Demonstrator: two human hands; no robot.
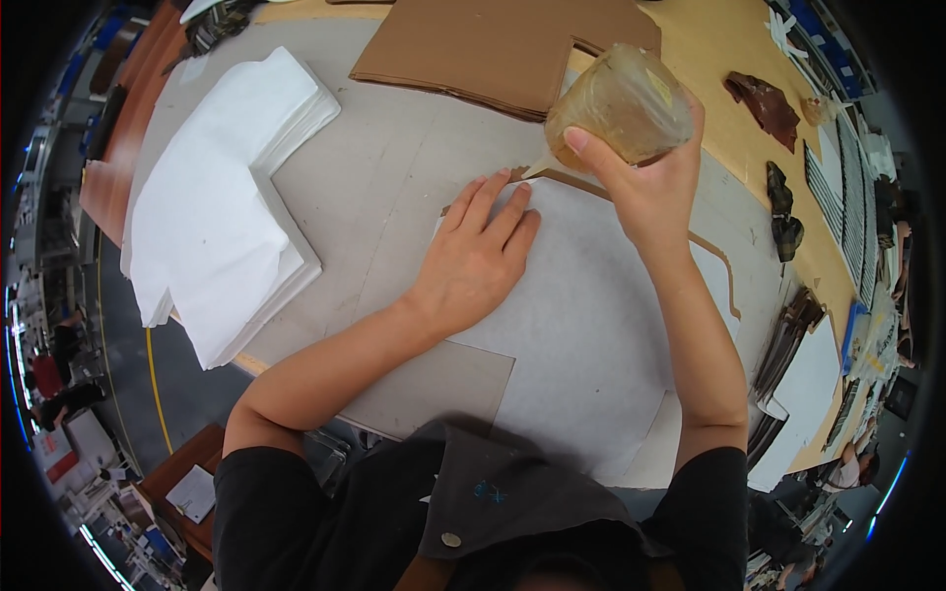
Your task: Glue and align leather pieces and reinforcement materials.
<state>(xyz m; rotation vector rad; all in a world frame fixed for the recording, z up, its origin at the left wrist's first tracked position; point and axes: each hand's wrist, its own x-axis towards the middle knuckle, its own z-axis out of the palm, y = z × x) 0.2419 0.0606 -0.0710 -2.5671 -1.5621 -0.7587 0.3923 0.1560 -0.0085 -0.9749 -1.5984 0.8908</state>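
Grip R: right hand point(645, 187) was closed round a clear squeeze bottle point(623, 103) w/ yellowish stuff inside, tipped so its nozzle pointed down-left at the sheet edge; thumb on the near side, fingers wrapped behind.
Grip L: left hand point(476, 258) was open & flat, holding nothing, fingers together, pressed palm-down on the white sheet, fingertips just beside the nozzle tip.
Bench: grey bench point(384, 167) carried everything; tan board area on the far right side.
White sheet: large pale sheet point(581, 335) lay flat in front of the person, centre-right, under the left hand; thin brown edge showed along its far & right border.
White stack: stepped pile of white sheets point(222, 212) sat at left, well apart from both hands, overhanging the bench edge.
Cardboard: brown flat pieces point(493, 44) at the far side, partly behind the bottle.
Grey panel: thin grey piece point(439, 384) lay near the bench's near edge, partly under the white sheet.
Dark scraps: brown leather-like bits point(764, 103) on the far right, apart from the work.
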